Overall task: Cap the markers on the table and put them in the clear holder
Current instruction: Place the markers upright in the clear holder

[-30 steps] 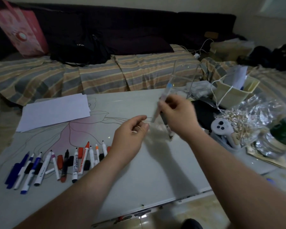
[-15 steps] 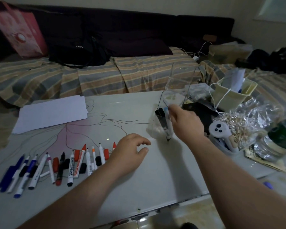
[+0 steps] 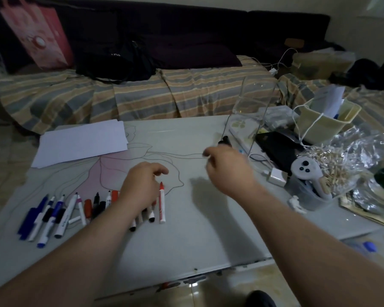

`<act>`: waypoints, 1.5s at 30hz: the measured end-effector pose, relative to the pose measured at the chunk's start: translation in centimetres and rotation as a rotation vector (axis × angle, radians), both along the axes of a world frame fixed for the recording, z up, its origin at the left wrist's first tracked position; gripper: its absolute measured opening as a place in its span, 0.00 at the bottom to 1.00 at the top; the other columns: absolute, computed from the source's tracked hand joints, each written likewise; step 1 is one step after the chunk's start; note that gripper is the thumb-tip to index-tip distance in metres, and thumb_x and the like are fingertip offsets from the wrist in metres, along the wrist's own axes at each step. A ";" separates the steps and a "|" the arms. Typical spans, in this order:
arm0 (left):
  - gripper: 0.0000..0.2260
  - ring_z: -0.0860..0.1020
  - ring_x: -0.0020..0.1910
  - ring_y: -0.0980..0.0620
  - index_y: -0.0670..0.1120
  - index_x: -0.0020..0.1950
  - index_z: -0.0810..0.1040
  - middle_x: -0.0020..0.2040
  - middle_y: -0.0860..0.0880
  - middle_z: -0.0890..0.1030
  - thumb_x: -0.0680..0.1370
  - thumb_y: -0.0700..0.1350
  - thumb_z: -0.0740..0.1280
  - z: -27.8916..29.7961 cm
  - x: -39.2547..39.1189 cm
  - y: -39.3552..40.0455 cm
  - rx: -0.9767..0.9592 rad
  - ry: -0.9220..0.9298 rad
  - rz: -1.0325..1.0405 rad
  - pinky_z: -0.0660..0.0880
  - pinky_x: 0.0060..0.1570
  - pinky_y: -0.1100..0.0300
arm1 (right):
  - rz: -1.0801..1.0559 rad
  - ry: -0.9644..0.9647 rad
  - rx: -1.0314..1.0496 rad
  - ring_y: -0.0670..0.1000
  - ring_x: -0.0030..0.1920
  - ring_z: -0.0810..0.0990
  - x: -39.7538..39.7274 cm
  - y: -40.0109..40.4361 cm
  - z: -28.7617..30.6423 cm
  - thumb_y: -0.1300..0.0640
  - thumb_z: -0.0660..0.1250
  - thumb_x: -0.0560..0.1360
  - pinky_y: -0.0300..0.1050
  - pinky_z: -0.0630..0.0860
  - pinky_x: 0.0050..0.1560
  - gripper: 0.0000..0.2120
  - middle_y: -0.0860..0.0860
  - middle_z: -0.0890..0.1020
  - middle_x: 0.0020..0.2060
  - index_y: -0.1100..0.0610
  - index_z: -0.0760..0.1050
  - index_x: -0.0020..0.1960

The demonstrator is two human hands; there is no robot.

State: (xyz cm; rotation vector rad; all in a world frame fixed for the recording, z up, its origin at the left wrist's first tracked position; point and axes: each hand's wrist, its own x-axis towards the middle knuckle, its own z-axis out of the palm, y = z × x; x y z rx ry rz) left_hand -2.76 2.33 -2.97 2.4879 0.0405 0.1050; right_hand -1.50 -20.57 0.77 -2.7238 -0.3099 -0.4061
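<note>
Red marker lies lengthwise, tip pointing away.

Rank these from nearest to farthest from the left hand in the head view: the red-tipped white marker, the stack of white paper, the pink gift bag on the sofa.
1. Red-tipped white marker: on the table right beside the left hand.
2. Stack of white paper: on the table's far left corner.
3. Pink gift bag: far left, upright on the sofa.
</note>
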 end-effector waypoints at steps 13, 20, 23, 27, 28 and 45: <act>0.14 0.74 0.63 0.45 0.60 0.58 0.83 0.58 0.53 0.82 0.76 0.47 0.64 -2.3 -0.4 3.0 0.281 0.112 -0.022 0.71 0.64 0.49 | 0.356 0.497 -0.233 0.62 0.56 0.77 -3.8 8.9 -7.4 0.46 0.59 0.81 0.54 0.76 0.56 0.16 0.57 0.75 0.56 0.47 0.76 0.66; 0.18 0.69 0.61 0.44 0.61 0.62 0.80 0.59 0.52 0.78 0.73 0.57 0.66 -2.7 -0.7 1.6 0.629 0.174 -0.156 0.67 0.56 0.50 | 0.186 0.517 -0.261 0.62 0.55 0.78 -3.1 6.9 -7.3 0.45 0.65 0.79 0.49 0.72 0.46 0.11 0.60 0.79 0.53 0.54 0.74 0.50; 0.15 0.72 0.60 0.43 0.60 0.61 0.81 0.58 0.51 0.78 0.75 0.53 0.67 -3.1 -0.5 0.7 0.622 0.150 -0.177 0.69 0.57 0.51 | 0.136 0.573 -0.240 0.61 0.53 0.79 -3.1 5.9 -6.7 0.44 0.68 0.77 0.48 0.73 0.46 0.12 0.58 0.79 0.52 0.51 0.69 0.45; 0.18 0.77 0.53 0.42 0.55 0.56 0.80 0.50 0.47 0.78 0.71 0.37 0.65 -3.8 -0.6 0.0 0.487 0.132 -0.212 0.73 0.47 0.55 | 0.075 0.589 -0.197 0.62 0.54 0.79 -2.9 4.6 -6.1 0.54 0.64 0.78 0.46 0.71 0.45 0.07 0.60 0.80 0.54 0.55 0.72 0.54; 0.18 0.78 0.51 0.42 0.54 0.56 0.79 0.48 0.46 0.78 0.71 0.36 0.65 -4.0 -0.6 -0.2 0.481 0.128 -0.214 0.75 0.46 0.55 | 0.049 0.596 -0.160 0.62 0.54 0.79 -2.8 4.2 -6.0 0.56 0.63 0.78 0.47 0.70 0.45 0.09 0.60 0.80 0.54 0.56 0.70 0.57; 0.13 0.85 0.46 0.55 0.49 0.48 0.85 0.46 0.48 0.87 0.73 0.31 0.73 -1.5 -1.3 -0.4 -0.429 0.054 -0.023 0.74 0.37 0.76 | -0.101 0.546 0.075 0.58 0.50 0.75 -1.6 0.3 -2.5 0.48 0.55 0.83 0.48 0.72 0.48 0.15 0.57 0.79 0.52 0.56 0.74 0.60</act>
